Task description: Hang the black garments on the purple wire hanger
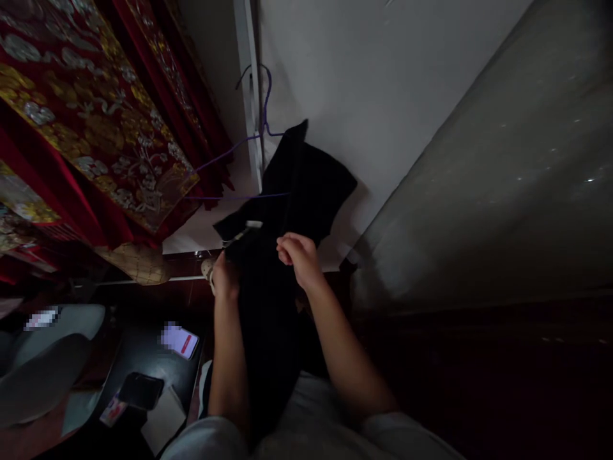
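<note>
A black garment (311,185) hangs partly over one side of a thin purple wire hanger (265,108), which is hooked on a narrow pale metal bar. The other side of the hanger is bare. My left hand (225,278) is closed around the left edge of the black cloth, near a small white label. Pinching the same cloth near its middle, my right hand (297,255) has its fingers curled inward. Below both hands the dark fabric drops between my forearms toward my lap, and its folds are hard to make out in the dim light.
A red curtain-like cloth (129,121) with gold and silver embroidery hangs at the left. Below it stands a dark table (138,351) with a lit phone (182,342), a black case-like object (141,391) and papers. A grey panel (498,185) leans at the right.
</note>
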`<state>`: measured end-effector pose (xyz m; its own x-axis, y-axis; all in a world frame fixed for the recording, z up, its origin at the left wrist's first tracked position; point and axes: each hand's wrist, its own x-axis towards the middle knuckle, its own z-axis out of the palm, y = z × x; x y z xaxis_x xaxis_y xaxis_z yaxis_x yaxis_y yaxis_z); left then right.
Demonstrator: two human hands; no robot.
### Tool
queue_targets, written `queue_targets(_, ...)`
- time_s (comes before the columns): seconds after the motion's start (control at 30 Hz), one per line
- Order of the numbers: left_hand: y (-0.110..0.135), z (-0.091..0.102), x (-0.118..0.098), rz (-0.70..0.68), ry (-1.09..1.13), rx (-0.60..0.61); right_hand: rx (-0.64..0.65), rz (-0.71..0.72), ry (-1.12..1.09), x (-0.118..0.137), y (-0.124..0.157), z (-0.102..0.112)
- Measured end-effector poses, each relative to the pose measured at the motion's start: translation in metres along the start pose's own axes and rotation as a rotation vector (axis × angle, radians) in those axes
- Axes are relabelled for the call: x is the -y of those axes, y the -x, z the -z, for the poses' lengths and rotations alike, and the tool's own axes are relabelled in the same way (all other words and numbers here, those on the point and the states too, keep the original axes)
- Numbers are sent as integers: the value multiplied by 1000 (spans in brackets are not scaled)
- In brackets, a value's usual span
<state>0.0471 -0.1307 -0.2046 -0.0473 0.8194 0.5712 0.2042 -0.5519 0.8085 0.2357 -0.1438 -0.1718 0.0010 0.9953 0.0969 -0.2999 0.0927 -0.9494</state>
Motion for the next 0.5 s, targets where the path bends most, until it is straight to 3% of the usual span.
queue_targets(0.07,15,-16,-9,102,50,-65,49,-36,23,-1,13,16)
queue_targets(0.13,14,-19,-25,197,137,-146,118,-69,125,2,23,32)
queue_targets(0.23,6,-13,-55,211,200,-246,22,44,195,11,28,45)
queue_targets(0.3,7,-13,-74,169,183,-254,-38,189,162,15,29,42)
queue_targets(0.33,10,-16,-81,157,174,-238,1,230,154,17,31,37)
queue_targets(0.43,19,-31,-100,117,127,-138,222,208,205,18,42,16)
queue_targets(0.5,18,-43,-107,72,86,-75,246,181,242,18,50,4)
